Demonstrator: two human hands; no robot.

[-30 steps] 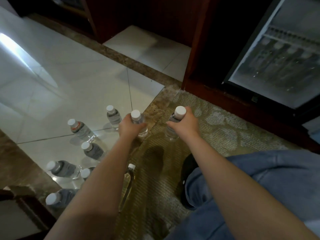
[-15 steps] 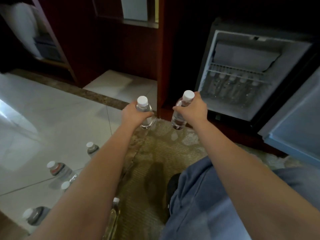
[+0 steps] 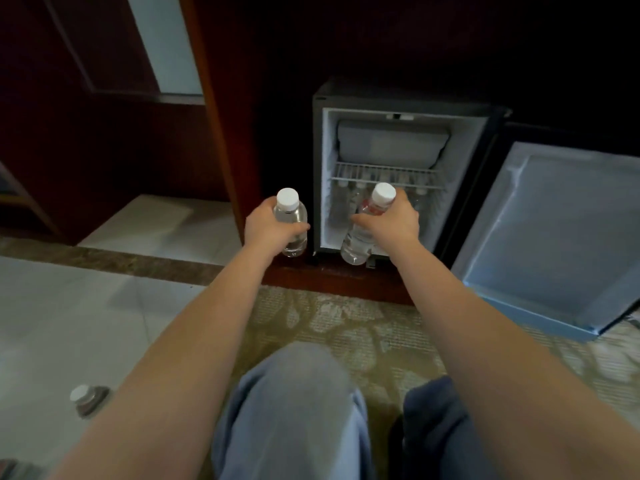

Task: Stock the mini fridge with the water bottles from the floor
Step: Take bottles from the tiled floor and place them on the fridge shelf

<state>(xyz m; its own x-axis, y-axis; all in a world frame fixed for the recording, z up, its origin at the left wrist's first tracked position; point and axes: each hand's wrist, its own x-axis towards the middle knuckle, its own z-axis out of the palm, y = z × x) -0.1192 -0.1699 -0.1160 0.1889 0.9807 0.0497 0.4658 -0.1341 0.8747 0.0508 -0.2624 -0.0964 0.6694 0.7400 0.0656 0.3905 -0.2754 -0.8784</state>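
The mini fridge (image 3: 320,168) stands open inside a dark wooden cabinet, its door (image 3: 554,237) swung out to the right. Several bottles stand in its lower part under a wire shelf (image 3: 386,174). My left hand (image 3: 268,226) grips a clear, white-capped water bottle (image 3: 291,211), held upright just left of the fridge opening. My right hand (image 3: 391,221) grips a second water bottle (image 3: 360,237) with a red label, held in front of the lower compartment's opening. One more bottle (image 3: 88,400) stands on the tile floor at the lower left.
A wooden cabinet post (image 3: 221,133) rises left of the fridge. A raised wooden sill (image 3: 329,282) runs under the fridge. A patterned rug (image 3: 346,323) lies in front, white tiles (image 3: 69,323) to the left. My knees in blue trousers (image 3: 294,410) fill the bottom centre.
Both hands lifted their bottles off the floor and carried them forward to the fridge. The view swung from the floor bottles up to the open fridge.
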